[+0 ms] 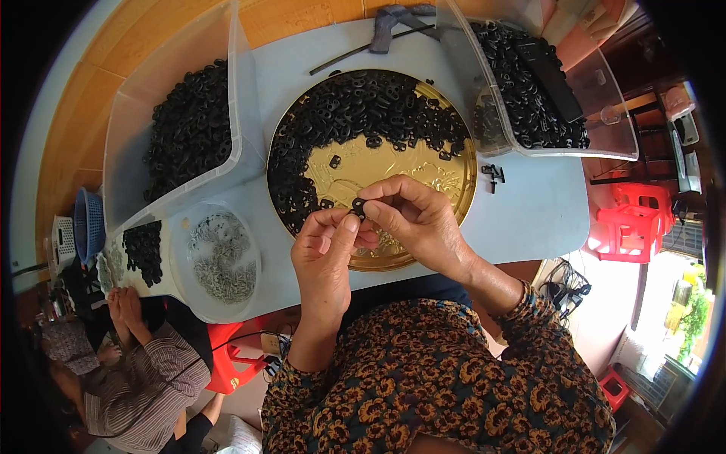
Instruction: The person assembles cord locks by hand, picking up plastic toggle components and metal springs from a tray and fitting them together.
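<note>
A small black part with a round hole [359, 206] is pinched between the fingertips of both hands, over the near half of a round gold tray [363, 262]. My left hand [327, 240] grips it from below and left with thumb and forefinger. From the right, my right hand [416, 223] closes thumb and fingers on its other side. Fingers cover much of the part. Across the tray's far and left sides lies a heap of small black parts [355, 106], many with two holes. A single black part [335, 161] rests apart on the gold surface.
Clear plastic bins [236, 113] at far left and far right hold more black parts. A round clear dish [255, 257] contains small metal pieces. Several black pegs [493, 175] lie right of the tray. Another person [151, 371] works at lower left. Red stools [635, 223] stand at right.
</note>
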{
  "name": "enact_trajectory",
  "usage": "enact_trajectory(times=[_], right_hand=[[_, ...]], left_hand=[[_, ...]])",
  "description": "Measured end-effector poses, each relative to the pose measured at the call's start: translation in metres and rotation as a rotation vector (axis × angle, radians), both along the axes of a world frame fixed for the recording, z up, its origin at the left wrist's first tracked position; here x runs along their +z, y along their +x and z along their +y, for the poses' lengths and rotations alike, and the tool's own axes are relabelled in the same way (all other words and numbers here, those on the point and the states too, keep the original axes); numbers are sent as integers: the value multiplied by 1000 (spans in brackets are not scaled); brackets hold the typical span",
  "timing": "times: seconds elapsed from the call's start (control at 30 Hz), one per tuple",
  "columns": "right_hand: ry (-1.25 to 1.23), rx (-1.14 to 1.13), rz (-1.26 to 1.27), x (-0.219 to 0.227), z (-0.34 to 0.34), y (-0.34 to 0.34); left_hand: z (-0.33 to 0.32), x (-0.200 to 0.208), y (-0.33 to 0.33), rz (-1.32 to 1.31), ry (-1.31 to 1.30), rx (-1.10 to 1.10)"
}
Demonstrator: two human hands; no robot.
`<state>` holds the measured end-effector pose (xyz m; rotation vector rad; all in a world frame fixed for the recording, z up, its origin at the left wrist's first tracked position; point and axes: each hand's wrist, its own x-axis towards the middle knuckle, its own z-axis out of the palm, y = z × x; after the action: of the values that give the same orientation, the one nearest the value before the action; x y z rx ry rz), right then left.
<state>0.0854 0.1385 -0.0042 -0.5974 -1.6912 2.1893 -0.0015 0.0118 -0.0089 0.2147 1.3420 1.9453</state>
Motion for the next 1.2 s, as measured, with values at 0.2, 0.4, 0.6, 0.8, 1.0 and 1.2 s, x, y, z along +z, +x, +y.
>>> enact_trajectory(times=[0.2,0.4,0.6,0.8,1.0,1.2], right_hand=[[6,-11,20,-1,0,-2],[23,-33,36,-6,-5,-4],[159,-133,103,-12,-5,-8],[172,-129,79,-10,1,-6],[36,-122,42,-9,-5,-7],[163,-122,69,-19,-8,-8]], left_hand=[[2,2,3,38,24,19],[2,-1,6,54,39,71],[7,-1,9,40,53,138],[11,1,10,46,40,139],[13,0,12,27,71,142],[8,-10,14,-49,62,159]])
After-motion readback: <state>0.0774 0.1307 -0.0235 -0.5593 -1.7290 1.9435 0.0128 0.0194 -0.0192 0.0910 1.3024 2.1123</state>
